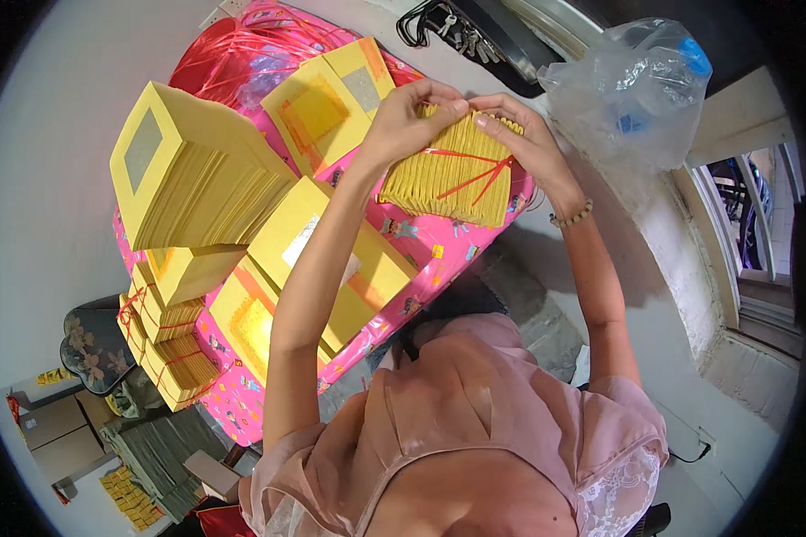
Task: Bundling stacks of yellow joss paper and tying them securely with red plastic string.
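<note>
- Head view: left hand [409, 116] and right hand [521, 134] each pinch the top edge of a red-string-tied bundle of yellow paper sheets [452, 174], lifted above the far right of the pink patterned tabletop [425, 242].
- Judging by this, the bundle is tied and not yet stacked; several tied yellow bundles [175, 349] sit near left.
- The thick, ribbed bundle has its strings crossing on the right.

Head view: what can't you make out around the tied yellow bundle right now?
- Top edge of the yellow paper bundle: covered by the left hand and right hand.
- Contents of the clear plastic bag: blurred by crinkled film.
- Pink table cover near edge: hidden behind the person's arm and shoulder.
</note>
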A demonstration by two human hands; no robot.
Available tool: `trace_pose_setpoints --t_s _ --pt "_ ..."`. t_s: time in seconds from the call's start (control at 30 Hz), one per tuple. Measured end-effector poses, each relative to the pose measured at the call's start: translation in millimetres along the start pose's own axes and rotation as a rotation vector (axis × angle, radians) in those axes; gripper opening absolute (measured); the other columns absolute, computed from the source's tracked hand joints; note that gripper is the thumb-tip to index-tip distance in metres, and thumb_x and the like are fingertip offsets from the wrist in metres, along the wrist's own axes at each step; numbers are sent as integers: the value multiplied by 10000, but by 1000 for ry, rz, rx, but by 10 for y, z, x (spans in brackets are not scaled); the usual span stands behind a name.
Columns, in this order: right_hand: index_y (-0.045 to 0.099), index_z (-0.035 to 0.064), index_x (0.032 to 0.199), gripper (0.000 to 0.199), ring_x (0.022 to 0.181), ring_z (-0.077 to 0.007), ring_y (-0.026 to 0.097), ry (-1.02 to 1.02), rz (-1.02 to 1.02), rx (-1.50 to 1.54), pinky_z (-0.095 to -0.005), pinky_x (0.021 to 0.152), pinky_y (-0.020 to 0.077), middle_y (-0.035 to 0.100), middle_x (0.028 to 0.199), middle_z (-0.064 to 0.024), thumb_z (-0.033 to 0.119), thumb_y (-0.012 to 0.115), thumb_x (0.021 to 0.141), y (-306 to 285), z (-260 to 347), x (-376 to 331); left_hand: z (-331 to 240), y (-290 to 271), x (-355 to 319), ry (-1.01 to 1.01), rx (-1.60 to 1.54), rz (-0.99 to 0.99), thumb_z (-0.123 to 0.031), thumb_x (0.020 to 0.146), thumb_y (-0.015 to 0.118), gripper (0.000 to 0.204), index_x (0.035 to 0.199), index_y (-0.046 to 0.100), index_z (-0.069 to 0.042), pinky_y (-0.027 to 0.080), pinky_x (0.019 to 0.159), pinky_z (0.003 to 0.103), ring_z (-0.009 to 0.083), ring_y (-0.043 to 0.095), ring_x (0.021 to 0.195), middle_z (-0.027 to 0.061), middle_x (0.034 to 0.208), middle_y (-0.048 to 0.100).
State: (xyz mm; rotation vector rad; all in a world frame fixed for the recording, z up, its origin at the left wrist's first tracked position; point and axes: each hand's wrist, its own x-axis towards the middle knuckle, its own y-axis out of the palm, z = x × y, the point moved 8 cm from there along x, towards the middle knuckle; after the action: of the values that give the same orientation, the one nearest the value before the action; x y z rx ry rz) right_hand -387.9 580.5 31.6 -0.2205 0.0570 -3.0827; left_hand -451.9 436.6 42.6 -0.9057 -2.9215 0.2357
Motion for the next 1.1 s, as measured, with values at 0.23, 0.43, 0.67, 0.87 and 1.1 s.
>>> trace_pose_setpoints --t_s 0.23,0.43,0.67,0.87,1.1 --pt "644 1 1177 312 1071 -89 571 158 125 9 -248 944 455 643 1160 -38 221 663 956 99 -50 54 9 -14 -80 67 -85 -15 -183 838 786 395 1147 625 3 483 827 250 116 584 981 70 1047 634" --pt "645 -1 1188 339 1033 -87 591 172 111 15 -246 927 465 653 1145 -36 249 657 959 58 -141 41 27 -1 -46 52 0 -31 -168 837 779 336 1101 648 -7 466 860 256 127 582 984 61 1011 638" --pt "639 -8 1198 348 1010 -83 613 204 98 50 -235 890 482 675 1108 -44 254 636 968 46 -214 68 69 -10 -107 18 -68 -59 -249 874 760 376 1127 634 0 467 873 266 139 599 968 67 1023 640" --pt "645 -12 1210 366 1025 -92 610 122 47 -9 -250 925 464 677 1124 -43 264 631 971 -38 -137 69 157 -240 -192 -21 -217 -276 -331 899 730 618 1348 477 9 453 975 324 220 585 1118 151 1188 611" --pt "560 -2 1311 392 1174 -148 562 16 -151 79 -280 992 439 618 1287 -121 228 589 995 14 -104 -152 300 -158 -503 -69 129 -272 -436 971 584 745 1444 344 86 391 1071 369 319 528 1253 292 1321 539"
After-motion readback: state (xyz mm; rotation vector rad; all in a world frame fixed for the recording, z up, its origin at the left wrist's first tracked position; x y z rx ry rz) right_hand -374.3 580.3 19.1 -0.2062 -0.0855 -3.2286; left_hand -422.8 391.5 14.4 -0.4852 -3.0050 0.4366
